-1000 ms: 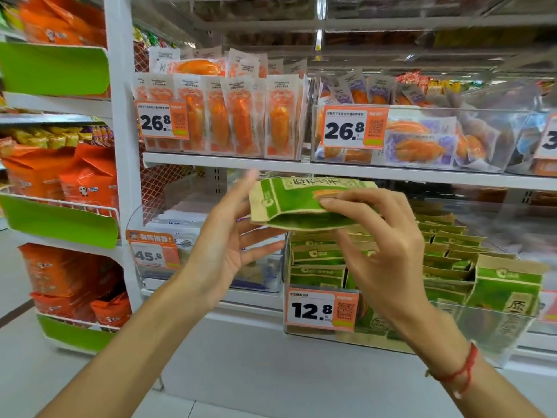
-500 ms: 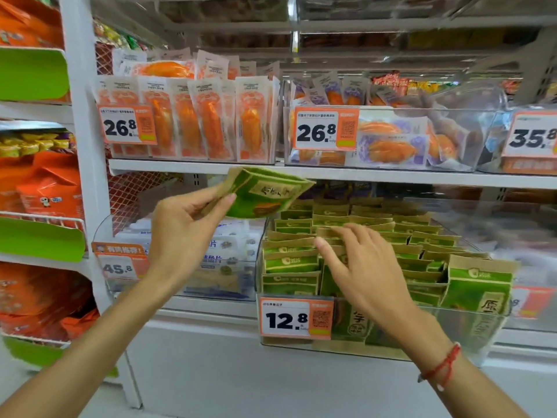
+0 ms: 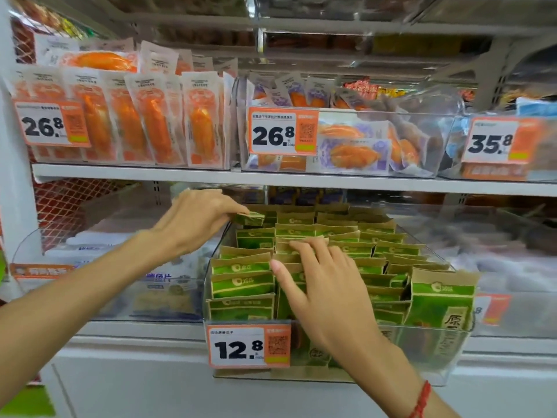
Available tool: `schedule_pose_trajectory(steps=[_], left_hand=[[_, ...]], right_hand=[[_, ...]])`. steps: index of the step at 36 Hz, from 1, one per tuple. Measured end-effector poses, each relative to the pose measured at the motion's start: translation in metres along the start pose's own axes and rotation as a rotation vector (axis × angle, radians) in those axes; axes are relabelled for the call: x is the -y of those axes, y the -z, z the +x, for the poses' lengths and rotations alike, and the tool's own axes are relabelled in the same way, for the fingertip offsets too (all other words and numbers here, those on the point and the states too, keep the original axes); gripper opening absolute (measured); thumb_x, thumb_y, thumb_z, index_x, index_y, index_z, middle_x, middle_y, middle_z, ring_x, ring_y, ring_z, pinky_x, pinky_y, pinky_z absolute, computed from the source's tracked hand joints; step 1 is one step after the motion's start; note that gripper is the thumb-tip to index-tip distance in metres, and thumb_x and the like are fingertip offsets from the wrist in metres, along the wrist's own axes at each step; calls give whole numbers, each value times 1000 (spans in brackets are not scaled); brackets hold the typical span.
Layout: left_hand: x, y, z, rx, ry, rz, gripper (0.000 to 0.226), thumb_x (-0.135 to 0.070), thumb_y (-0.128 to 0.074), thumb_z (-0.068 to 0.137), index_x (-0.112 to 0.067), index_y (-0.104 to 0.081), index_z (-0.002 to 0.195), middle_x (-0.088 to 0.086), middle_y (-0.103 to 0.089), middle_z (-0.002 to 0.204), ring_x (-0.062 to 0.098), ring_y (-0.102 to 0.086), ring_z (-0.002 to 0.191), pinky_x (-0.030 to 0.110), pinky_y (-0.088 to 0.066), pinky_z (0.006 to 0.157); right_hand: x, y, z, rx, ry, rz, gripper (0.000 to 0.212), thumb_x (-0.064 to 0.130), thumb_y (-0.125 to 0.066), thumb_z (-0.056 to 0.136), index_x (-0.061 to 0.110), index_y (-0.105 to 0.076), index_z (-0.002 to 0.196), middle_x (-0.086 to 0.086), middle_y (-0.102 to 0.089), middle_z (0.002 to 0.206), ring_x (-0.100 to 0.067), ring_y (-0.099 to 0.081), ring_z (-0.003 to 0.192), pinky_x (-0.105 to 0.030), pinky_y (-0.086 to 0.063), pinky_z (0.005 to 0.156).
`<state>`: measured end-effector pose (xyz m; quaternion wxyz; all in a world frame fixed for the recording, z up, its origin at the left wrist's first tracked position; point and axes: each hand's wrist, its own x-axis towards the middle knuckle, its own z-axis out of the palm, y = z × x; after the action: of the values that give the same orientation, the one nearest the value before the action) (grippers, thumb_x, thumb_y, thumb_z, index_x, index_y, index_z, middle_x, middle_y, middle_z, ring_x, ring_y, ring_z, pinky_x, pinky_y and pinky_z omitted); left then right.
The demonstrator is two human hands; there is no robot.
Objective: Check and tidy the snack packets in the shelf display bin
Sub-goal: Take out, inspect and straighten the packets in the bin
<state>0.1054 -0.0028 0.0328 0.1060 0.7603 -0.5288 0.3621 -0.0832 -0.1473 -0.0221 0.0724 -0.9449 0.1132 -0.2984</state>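
Shop shelf (image 3: 271, 179), one clear bin (image 3: 422, 354) of green-and-brown packets.
Left hand (image 3: 199, 220) pinches one packet (image 3: 250, 219); right hand (image 3: 325, 285) rests flat, fingers relaxed, on rows.

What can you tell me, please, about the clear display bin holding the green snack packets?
The clear display bin looks like transparent plastic, open-topped, standing on the lower white shelf below the upper shelf's bins. An orange-and-white price tag reading 12.8 is fixed to its front wall. Inside, green-and-tan snack packets stand in rows, front to back. The left hand pinches one packet at the back-left corner; the right hand rests with straight fingers on the middle rows.
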Motion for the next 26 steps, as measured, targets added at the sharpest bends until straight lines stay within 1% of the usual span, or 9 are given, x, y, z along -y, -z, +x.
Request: schedule_pose_trajectory(steps=[3,6,8,9,11,13,17,22,26], left_hand=[[0,-3,18,-30,5,-53,25,-10,-73,86,-20,-75,109,2,-76,90,28,-72,78,32,-48,56],[-4,-7,29,-26,13,-89,23,-19,-67,92,-19,-73,114,2,-77,91,25,-71,75,27,-40,59],[-6,-13,30,65,38,-98,26,-22,-63,94,-21,-71,119,2,-77,97,26,-71,82,32,-46,65],[-5,-18,29,140,65,-81,27,-23,-61,96,-23,-69,122,1,-75,105,26,-71,91,36,-50,73],[0,-29,29,312,137,-25,31,-24,-55,99,-26,-63,129,-2,-69,123,25,-66,109,40,-49,90],[7,-39,32,400,196,-9,34,-25,-51,101,-26,-59,134,-4,-63,132,24,-61,118,40,-46,97],[12,-58,44,505,220,5,35,-27,-50,102,-25,-57,136,-2,-59,137,23,-57,124,41,-43,103],[9,-79,64,680,214,-28,38,-28,-51,101,-24,-53,139,0,-55,141,22,-52,127,36,-42,101],[14,-84,65,717,253,-46,41,-31,-48,102,-23,-48,142,2,-49,146,23,-47,132,37,-40,105]], right_hand=[[0,1,1,-2,9,6,76,69,-3,88,28,-49,133,11,-52,131,-13,-48,119,-32,-38,104],[0,0,3,-1,4,9,74,68,-3,88,30,-48,133,13,-51,130,-11,-47,119,-32,-38,104],[0,-1,4,-12,-2,8,71,68,-6,90,30,-49,132,13,-52,128,-11,-48,118,-32,-39,103],[0,-2,4,-20,-4,9,69,68,-7,91,30,-50,130,13,-53,127,-11,-49,117,-32,-40,102],[-1,-3,4,-27,-9,13,67,68,-10,92,30,-51,129,13,-54,126,-12,-50,116,-32,-41,100],[-1,-5,3,-44,-12,20,66,67,-12,93,29,-53,127,13,-55,125,-12,-52,114,-33,-43,99],[-1,-4,3,-64,-13,15,66,67,-13,94,28,-55,126,12,-57,123,-12,-54,109,-33,-45,97],[-1,-6,4,-58,-15,1,66,68,-10,93,31,-53,127,14,-55,122,-10,-52,108,-31,-44,96],[0,-7,5,-57,-20,-14,65,69,-10,94,31,-53,126,15,-55,119,-10,-53,107,-31,-44,95]])
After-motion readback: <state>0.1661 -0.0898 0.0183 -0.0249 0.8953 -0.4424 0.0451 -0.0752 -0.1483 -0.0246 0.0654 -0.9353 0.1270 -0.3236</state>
